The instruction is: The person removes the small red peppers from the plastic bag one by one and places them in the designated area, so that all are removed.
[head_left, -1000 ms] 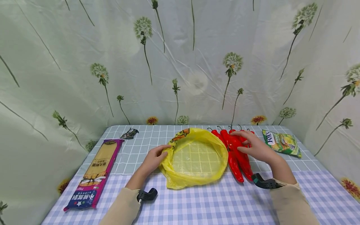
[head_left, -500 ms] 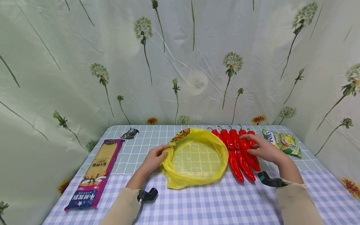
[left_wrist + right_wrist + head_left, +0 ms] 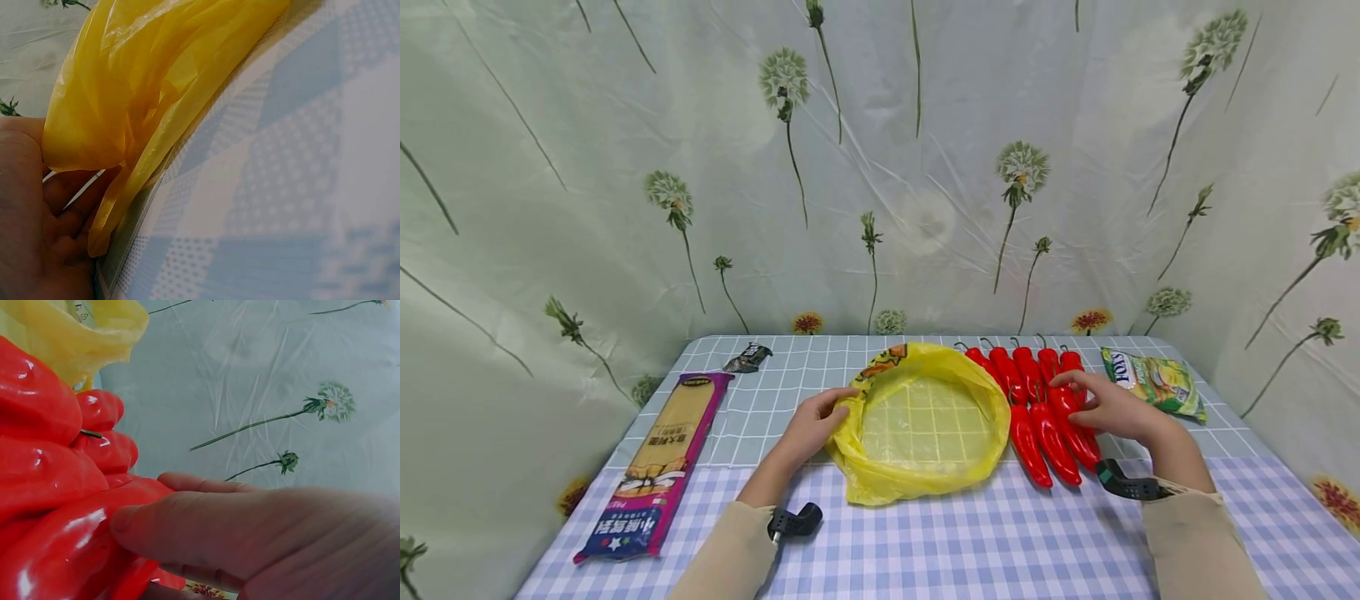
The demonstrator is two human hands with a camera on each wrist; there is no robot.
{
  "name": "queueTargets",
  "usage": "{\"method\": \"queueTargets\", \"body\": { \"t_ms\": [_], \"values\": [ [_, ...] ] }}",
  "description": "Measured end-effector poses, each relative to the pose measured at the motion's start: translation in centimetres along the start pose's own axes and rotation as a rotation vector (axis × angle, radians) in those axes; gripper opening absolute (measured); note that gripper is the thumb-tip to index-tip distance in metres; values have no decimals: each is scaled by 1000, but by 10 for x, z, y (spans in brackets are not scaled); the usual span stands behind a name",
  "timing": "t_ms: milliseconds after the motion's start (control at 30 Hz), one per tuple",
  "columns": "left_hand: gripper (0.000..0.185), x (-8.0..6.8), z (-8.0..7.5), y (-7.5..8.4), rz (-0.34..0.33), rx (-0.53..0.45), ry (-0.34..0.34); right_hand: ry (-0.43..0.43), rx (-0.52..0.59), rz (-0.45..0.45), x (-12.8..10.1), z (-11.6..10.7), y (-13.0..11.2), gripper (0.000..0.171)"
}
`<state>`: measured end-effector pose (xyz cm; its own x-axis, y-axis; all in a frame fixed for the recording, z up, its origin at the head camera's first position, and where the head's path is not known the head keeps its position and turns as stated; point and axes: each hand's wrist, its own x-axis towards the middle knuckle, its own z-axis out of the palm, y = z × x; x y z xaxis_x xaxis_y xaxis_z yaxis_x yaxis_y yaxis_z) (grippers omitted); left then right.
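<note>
My left hand [image 3: 811,428] holds the left rim of a yellow plastic bag [image 3: 917,485], which lies spread with its mouth wide open. In the left wrist view the thumb is on one side of the bag's folds [image 3: 94,119] and curled fingers [image 3: 65,228] are on the other. To the bag's right, several glossy red chili peppers [image 3: 1028,442] lie in two rows. My right hand [image 3: 1108,406] pinches the rightmost pepper of the near row [image 3: 1067,421], thumb on its side. In the right wrist view the far fingertips are partly hidden behind this pepper [image 3: 69,544].
A pasta packet [image 3: 655,467] lies at the left, and a small black wrapper [image 3: 748,357] sits behind it. Right of the peppers is a green Fox's candy bag [image 3: 1153,383]. A flowered curtain [image 3: 880,167] hangs behind the checked table [image 3: 880,550].
My right hand has moved right and slightly nearer with the red chili pepper, which now lies beside the others in the near row. The left hand and the bag have stayed put.
</note>
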<state>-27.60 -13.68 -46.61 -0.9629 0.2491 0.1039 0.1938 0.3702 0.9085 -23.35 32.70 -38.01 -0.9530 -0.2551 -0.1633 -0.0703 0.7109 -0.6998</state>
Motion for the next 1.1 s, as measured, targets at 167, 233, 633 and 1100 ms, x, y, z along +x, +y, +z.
{"method": "queueTargets", "body": {
  "t_ms": [167,233,633,1100],
  "values": [
    [33,0,-1,2,4,-11,3,-6,12,13,0,-2,2,53],
    [33,1,-1,2,4,-14,4,-7,9,17,0,-3,3,53],
    [33,3,0,-1,9,-19,-8,-36,21,78,-1,-3,10,56],
    [33,-1,1,2,4,-10,8,-46,7,88,2,-1,18,54]
  ]
}}
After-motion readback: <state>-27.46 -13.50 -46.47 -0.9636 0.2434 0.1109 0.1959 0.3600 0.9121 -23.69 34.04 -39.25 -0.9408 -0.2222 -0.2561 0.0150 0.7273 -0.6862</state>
